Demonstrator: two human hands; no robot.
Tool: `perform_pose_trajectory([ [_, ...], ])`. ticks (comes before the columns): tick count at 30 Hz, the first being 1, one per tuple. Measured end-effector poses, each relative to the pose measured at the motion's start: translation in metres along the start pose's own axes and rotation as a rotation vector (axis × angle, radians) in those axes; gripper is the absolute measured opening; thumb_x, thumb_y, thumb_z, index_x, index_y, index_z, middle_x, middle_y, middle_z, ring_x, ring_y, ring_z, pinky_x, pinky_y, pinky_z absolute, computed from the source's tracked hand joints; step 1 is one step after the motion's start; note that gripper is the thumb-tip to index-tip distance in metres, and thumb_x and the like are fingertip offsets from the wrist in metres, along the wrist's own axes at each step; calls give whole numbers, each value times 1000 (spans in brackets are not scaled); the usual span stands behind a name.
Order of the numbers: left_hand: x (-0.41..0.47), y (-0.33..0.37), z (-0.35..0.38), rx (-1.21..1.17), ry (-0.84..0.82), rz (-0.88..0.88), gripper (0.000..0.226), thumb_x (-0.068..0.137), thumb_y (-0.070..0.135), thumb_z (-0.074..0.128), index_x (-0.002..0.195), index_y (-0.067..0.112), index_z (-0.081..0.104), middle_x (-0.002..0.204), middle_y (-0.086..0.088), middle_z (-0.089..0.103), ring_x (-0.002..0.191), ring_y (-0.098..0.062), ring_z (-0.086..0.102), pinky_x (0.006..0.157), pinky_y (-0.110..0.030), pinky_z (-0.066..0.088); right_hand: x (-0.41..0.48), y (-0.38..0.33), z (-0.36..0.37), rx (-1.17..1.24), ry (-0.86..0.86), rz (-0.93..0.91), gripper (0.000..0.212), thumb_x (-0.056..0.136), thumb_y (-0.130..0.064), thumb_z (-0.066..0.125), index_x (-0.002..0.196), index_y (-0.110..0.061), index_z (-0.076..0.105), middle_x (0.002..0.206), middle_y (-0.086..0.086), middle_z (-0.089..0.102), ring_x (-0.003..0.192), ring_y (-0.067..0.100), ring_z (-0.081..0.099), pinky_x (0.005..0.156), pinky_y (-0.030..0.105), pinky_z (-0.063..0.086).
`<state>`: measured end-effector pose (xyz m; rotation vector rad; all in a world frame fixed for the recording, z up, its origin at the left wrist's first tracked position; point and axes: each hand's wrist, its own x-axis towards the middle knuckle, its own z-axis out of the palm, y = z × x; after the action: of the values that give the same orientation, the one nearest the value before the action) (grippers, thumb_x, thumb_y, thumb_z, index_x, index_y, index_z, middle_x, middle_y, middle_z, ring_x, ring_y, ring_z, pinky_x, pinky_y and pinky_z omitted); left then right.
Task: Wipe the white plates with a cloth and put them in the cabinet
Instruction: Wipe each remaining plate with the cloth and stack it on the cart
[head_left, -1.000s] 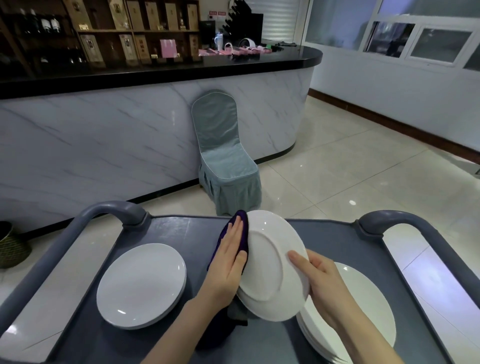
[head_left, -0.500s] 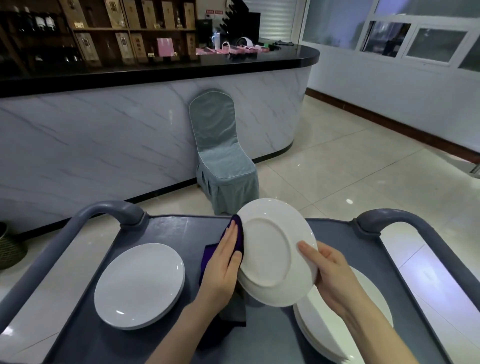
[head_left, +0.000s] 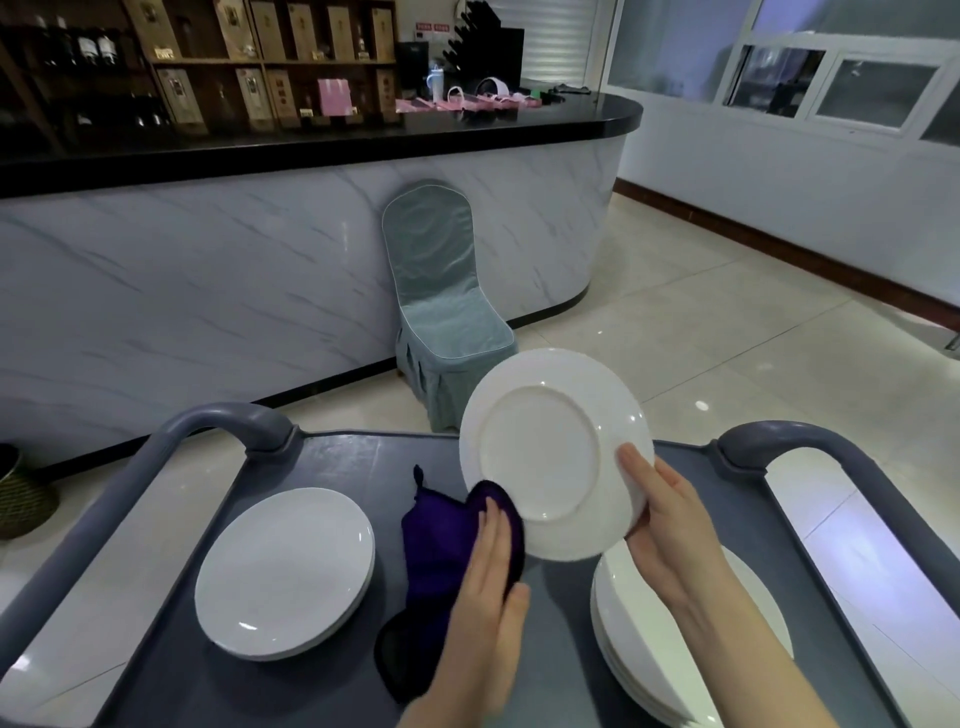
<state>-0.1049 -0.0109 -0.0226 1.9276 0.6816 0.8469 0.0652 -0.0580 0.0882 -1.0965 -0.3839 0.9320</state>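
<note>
Cart (head_left: 337, 462) low in frame: your right hand (head_left: 670, 525) grips the plate (head_left: 545, 447) (underside facing you), flat left hand (head_left: 488, 597) presses cloth (head_left: 441, 535) at its edge; rotate while wiping.

You are looking into a dim, bluish room, with soft daylight coming from the windows (head_left: 841, 88) at the upper right. The glossy floor (head_left: 727, 364) throws back small bright spots, and the raised plate (head_left: 556, 452) carries a few pinpoint glints. The shelves (head_left: 208, 78) at the upper left sink into murk, their labels unreadable. A soft shadow lies under the plate on the cart surface (head_left: 337, 467). Straight lines bow toward the edges, as the black top of the bar (head_left: 311, 150) shows, and fine detail is slightly soft.
</note>
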Motion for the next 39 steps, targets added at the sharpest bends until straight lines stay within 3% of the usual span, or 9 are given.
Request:
perform_pose_trajectory([
  [2, 3, 5, 4, 17, 26, 20, 74, 96, 10, 41, 152, 39, 3, 162, 23, -3, 150, -4, -1, 118, -15, 2, 2, 1, 7, 51, 16, 3, 34, 85, -32, 65, 108, -9, 75, 110, 9, 75, 97, 20, 73, 69, 26, 59],
  [5, 16, 4, -8, 57, 70, 22, 71, 96, 9, 38, 155, 30, 5, 163, 18, 4, 151, -8, 4, 121, -27, 5, 1, 1, 11, 84, 24, 16, 40, 86, -31, 63, 118, -6, 68, 115, 10, 74, 102, 20, 72, 73, 27, 60],
  [9, 23, -1, -28, 77, 163, -13, 75, 94, 7, 38, 155, 31, 5, 162, 19, 7, 150, -6, 8, 119, -18, 5, -1, -2, 12, 105, 4, 6, 47, 84, -33, 65, 122, -5, 67, 117, 10, 73, 103, 21, 72, 72, 26, 59],
  [14, 6, 15, -2, 273, -19, 283, 67, 96, 19, 40, 156, 22, 10, 164, 3, 10, 152, -22, 7, 122, -38, 5, 5, 2, 27, 223, 75, 28, 45, 86, -32, 63, 123, -6, 64, 117, 11, 73, 103, 20, 72, 73, 28, 60],
  [17, 16, 26, 5, 350, -67, 374, 62, 99, 23, 36, 157, 25, 10, 164, 6, 13, 151, -19, 11, 122, -37, 6, 3, 15, 32, 253, 109, 117, 36, 92, -29, 62, 119, -4, 66, 111, 16, 74, 95, 24, 74, 67, 31, 61],
  [23, 30, 20, -10, 259, -60, 228, 57, 99, 23, 32, 154, 21, 18, 163, 12, 13, 151, -12, 9, 122, -33, 7, 3, 18, 25, 191, 80, 161, 39, 98, -31, 54, 126, -5, 62, 120, 17, 70, 111, 30, 68, 93, 44, 54],
  [29, 17, 17, -2, 392, -142, 404, 61, 96, 18, 42, 154, 18, 22, 164, 6, 14, 151, -20, 11, 122, -36, 8, 0, 25, 25, 150, 146, 160, 30, 98, -31, 57, 113, -8, 68, 104, 14, 76, 91, 23, 75, 70, 34, 61],
  [35, 47, 33, -5, 163, -157, 286, 53, 104, 13, 31, 154, 19, 15, 164, 13, 8, 151, -12, 7, 123, -33, 7, -7, 34, 31, 65, 83, 116, 30, 100, -30, 55, 109, -10, 75, 110, 12, 75, 103, 21, 72, 75, 26, 59],
  [39, 65, 38, -11, 56, -115, 178, 51, 103, 20, 27, 153, 23, 15, 163, 11, 11, 151, -8, 5, 123, -39, 10, -13, 41, 32, -84, 57, 71, 25, 100, -29, 54, 110, -23, 76, 112, 5, 75, 107, 19, 70, 91, 36, 52],
])
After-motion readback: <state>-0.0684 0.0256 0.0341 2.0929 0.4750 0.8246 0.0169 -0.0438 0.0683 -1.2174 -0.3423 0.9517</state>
